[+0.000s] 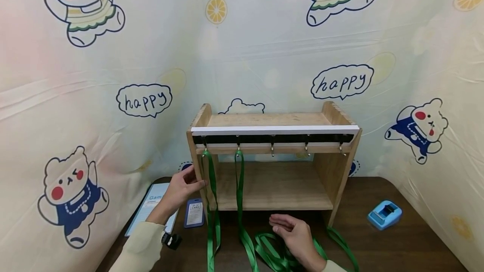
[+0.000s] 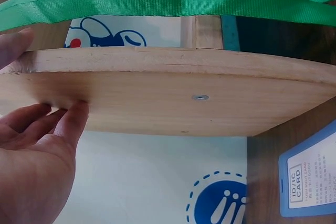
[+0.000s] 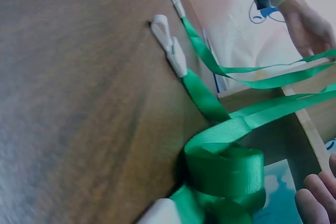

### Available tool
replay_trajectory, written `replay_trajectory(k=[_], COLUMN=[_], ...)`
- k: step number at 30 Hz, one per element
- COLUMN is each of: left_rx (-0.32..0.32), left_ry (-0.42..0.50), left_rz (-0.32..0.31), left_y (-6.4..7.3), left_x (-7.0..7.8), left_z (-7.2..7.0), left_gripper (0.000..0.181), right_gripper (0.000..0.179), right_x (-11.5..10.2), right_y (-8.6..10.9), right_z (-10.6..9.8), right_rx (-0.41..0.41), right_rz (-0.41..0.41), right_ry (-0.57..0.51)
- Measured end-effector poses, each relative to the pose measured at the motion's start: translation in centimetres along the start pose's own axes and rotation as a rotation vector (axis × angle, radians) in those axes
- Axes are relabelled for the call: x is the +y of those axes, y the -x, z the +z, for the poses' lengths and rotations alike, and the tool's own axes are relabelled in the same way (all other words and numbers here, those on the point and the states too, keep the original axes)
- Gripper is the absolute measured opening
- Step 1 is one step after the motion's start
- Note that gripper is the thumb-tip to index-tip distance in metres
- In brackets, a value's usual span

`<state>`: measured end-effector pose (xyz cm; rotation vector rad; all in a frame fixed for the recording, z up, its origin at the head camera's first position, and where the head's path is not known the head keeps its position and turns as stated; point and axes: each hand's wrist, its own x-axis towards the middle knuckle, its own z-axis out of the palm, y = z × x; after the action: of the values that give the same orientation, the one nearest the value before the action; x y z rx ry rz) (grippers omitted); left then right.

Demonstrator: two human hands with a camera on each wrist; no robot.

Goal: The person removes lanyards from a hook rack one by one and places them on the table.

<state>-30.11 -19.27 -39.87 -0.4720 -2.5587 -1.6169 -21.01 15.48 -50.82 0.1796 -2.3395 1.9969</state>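
Note:
My left hand (image 1: 181, 190) grips the left side panel (image 2: 147, 90) of a small wooden shelf (image 1: 276, 186), thumb at its front edge and fingers against the outer face. Two green lanyards (image 1: 240, 184) hang from the two leftmost metal hooks on the shelf's front rail. In front of the shelf, my right hand (image 1: 296, 238) hovers by a heap of green lanyards (image 1: 270, 255), fingers loosely extended and holding nothing visible. White clip ends (image 3: 176, 56) of lanyards show in the right wrist view.
Several bare metal hooks (image 1: 272, 150) continue along the rail to the right. A blue card holder (image 1: 194, 213) and a light-blue booklet (image 1: 151, 200) lie left of the shelf. A blue tape dispenser (image 1: 385, 214) sits on the right. A printed curtain (image 1: 242, 53) surrounds the dark table.

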Motion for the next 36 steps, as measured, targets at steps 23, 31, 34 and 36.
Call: replay_trajectory(k=[23,31,34,36], left_rx=[0.001,-0.002,-0.001,0.0], left_ry=[0.001,0.011,0.008,0.006], left_rz=[0.009,-0.018,-0.011,-0.007], left_y=[-0.2,-0.2,-0.3,-0.2], left_x=[-0.5,-0.4,-0.4,-0.4], left_z=[0.1,0.0,0.0,0.0], left_gripper=[0.065,0.066,0.066,0.065], right_gripper=[0.031,0.033,0.031,0.029], right_x=[-3.1,-6.1,-7.5,-8.6], right_y=[0.0,-0.4,-0.7,-0.8], right_z=[-0.9,-1.8,-2.2,-2.4], right_rx=[0.023,0.043,0.042,0.041], right_rz=[-0.06,-0.09,-0.172,-0.244], right_ry=[-0.08,-0.075,-0.049,-0.032])
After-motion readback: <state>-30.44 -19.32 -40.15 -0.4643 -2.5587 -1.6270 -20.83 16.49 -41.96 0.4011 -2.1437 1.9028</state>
